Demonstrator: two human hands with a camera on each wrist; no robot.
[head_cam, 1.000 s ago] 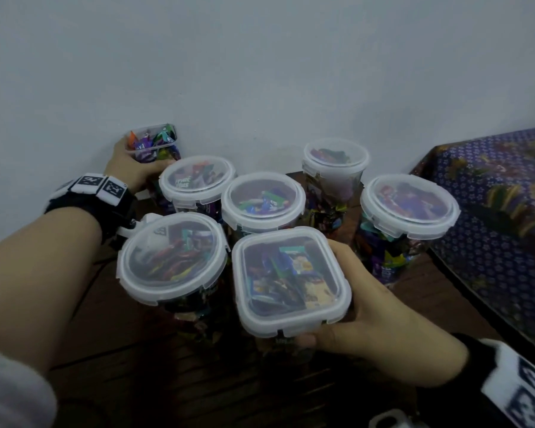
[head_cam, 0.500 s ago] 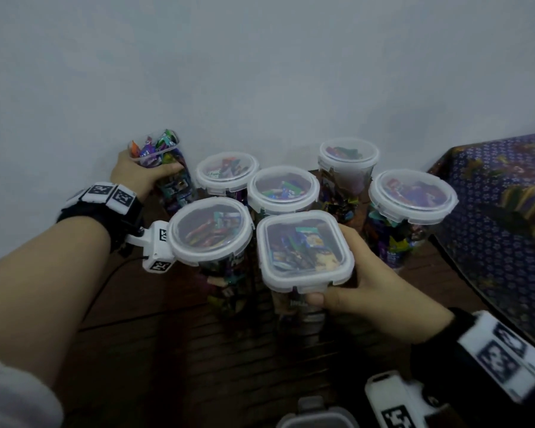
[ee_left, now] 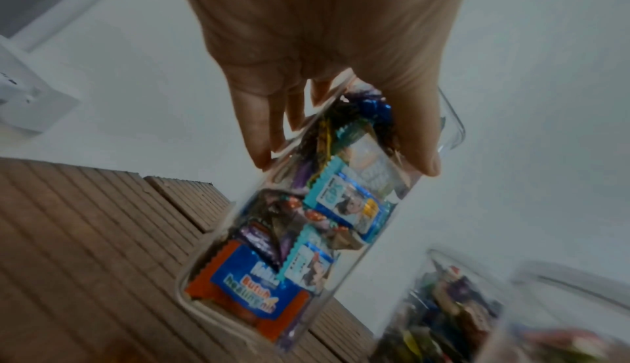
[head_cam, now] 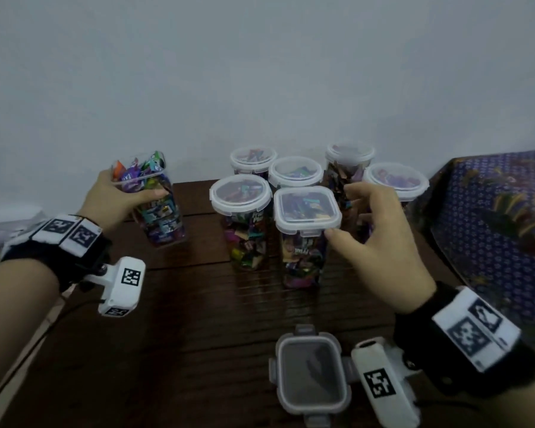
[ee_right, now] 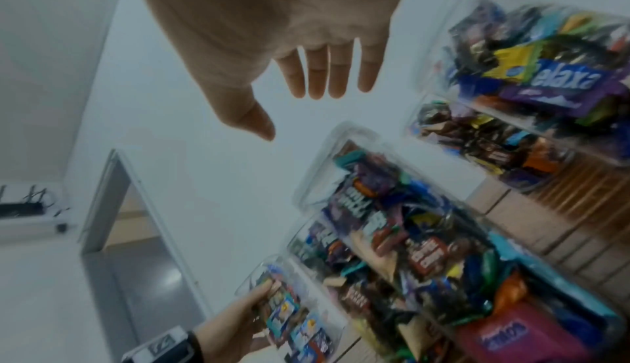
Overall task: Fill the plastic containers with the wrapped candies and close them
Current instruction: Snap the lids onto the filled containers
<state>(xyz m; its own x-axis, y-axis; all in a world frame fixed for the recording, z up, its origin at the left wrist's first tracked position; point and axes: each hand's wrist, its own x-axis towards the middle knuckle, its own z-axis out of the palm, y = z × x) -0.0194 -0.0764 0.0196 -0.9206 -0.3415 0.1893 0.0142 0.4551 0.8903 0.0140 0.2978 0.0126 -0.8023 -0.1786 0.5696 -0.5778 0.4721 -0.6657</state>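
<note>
My left hand (head_cam: pixel 127 193) grips a tall clear container (head_cam: pixel 155 205) without a lid, full of wrapped candies and tilted at the table's back left. In the left wrist view the left hand (ee_left: pixel 344 161) has its thumb and fingers round the container (ee_left: pixel 300 234) near its rim. Beside the square-lidded container (head_cam: pixel 306 211) my right hand (head_cam: pixel 342 211) hovers with spread fingers, holding nothing; the right hand (ee_right: pixel 293 115) shows empty from its wrist too. Around it stand several round-lidded containers (head_cam: pixel 240 193) packed with candies. A loose square lid (head_cam: pixel 311 375) lies on the near table.
The dark slatted wooden table (head_cam: pixel 183 335) ends at a white wall behind the containers. A blue patterned cloth (head_cam: pixel 491 227) covers a surface at the right. White items (head_cam: pixel 10 223) lie at the far left, and a thin cable runs along the table's left edge.
My right hand has let go of the square-lidded container and opened beside it. The left hand has carried the open container leftward, away from the group. The loose lid has come into view.
</note>
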